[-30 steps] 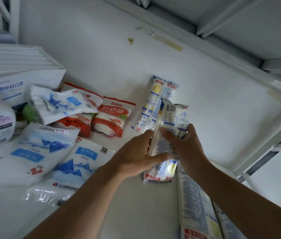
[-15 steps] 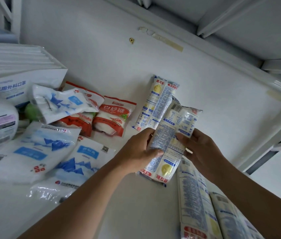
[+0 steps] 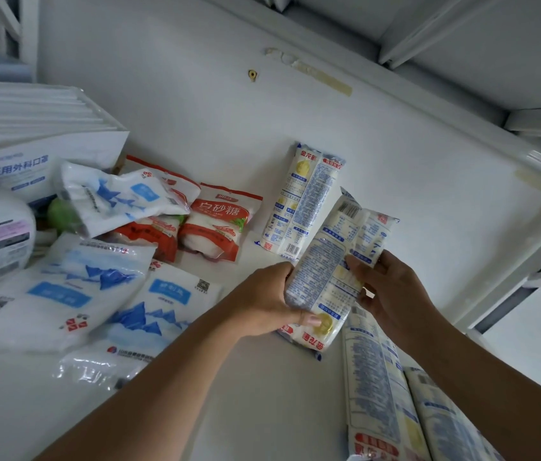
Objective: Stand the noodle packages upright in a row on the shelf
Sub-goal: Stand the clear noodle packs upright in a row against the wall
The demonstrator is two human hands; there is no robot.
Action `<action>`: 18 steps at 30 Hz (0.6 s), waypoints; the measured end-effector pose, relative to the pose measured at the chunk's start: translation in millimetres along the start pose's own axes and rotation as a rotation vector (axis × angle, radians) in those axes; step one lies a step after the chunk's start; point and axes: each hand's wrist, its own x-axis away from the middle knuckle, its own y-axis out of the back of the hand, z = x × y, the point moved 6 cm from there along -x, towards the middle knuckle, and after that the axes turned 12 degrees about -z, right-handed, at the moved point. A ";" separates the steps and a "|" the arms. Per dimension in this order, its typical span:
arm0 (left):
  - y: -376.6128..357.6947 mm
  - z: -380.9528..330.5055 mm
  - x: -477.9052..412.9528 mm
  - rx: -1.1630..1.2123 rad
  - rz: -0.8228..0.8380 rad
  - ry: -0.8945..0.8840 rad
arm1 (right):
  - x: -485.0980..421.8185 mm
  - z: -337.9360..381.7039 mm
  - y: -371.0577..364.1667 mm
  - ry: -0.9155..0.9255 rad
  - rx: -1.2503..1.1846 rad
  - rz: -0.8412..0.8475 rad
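Left hand (image 3: 270, 299) and right hand (image 3: 392, 292) each had a grip closed on the held pack (image 3: 332, 271), tilted above the shelf (image 3: 262, 394). Pack looked light, stiff inside, slick film; mid-body hold seemed best. Both forearms reached forward. One pack (image 3: 302, 201) stood behind; two packs (image 3: 392, 404) lay near.

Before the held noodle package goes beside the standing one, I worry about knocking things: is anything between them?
Nothing visible: bare shelf separates the held noodle package from the standing noodle package.
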 end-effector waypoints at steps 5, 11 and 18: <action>10.7 -1.6 -5.7 -0.001 -0.170 -0.067 | -6.4 24.2 10.6 0.157 0.235 -0.043; 22.2 -1.5 -6.5 -0.117 -0.390 -0.138 | 24.0 102.1 21.3 1.058 0.818 -0.409; 38.8 -25.0 6.0 -0.418 -0.628 -0.368 | 36.7 80.1 -36.2 1.390 1.611 0.084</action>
